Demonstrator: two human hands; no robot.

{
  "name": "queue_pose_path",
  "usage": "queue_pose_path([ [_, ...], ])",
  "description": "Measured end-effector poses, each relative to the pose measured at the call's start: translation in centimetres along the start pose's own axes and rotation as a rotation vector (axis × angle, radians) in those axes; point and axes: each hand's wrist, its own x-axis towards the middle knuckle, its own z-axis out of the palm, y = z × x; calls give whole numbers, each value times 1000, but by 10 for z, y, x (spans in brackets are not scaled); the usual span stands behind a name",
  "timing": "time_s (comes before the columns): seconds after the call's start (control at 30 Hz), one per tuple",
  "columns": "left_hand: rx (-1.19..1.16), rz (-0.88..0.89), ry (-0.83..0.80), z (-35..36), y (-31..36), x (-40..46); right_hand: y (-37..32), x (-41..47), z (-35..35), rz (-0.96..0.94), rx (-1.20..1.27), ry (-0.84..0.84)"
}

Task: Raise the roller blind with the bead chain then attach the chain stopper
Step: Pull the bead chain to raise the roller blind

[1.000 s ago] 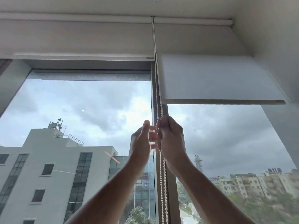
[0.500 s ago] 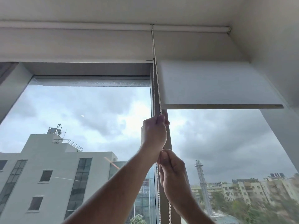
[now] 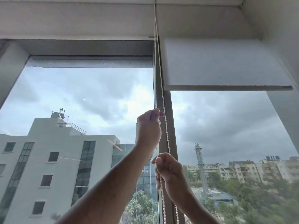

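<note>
A white roller blind (image 3: pixel 223 65) hangs over the top of the right window pane, its bottom bar well above mid-window. Two strands of the white bead chain (image 3: pixel 162 96) run down from the roller tube in front of the window mullion. My left hand (image 3: pixel 148 128) is raised and closed on one strand. My right hand (image 3: pixel 168 173) is lower, closed on a chain strand just below the left wrist. More chain hangs beneath the right hand. No chain stopper is visible.
A grey mullion (image 3: pixel 166 126) splits the window behind the chain. The left pane's blind (image 3: pixel 72 21) is rolled up near the ceiling. A wall (image 3: pixel 275 29) closes in on the right. Buildings and trees lie outside the glass.
My right hand has moved down the chain from beside the left hand to below it. My left hand has closed on the chain. The view has tilted slightly.
</note>
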Motion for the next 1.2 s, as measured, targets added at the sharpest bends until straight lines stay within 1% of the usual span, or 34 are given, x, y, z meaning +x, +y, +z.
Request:
queue_pose_path([
  [0.17, 40, -54, -44, -9, -34, -32, 7, -18, -4, -12, -41, 69],
  [0.33, 89, -120, -141, -21, -69, -77, 25, -53, -19, 36, -224, 177],
  [0.6, 50, -269, -230, -47, -136, -157, 63, -130, -34, 258, -379, 244],
  [0.7, 33, -346, -249, -55, -160, -187, 80, -160, -39, 343, -383, 265],
  [0.87, 15, -491, -272, -63, -202, -245, 112, -216, -46, 513, -423, 267],
  [1.0, 57, -545, -318, -66, -231, -289, 131, -257, -47, 628, -480, 256],
  [1.2, 51, -677, -328, -70, -265, -345, 152, -309, -58, 749, -569, 281],
])
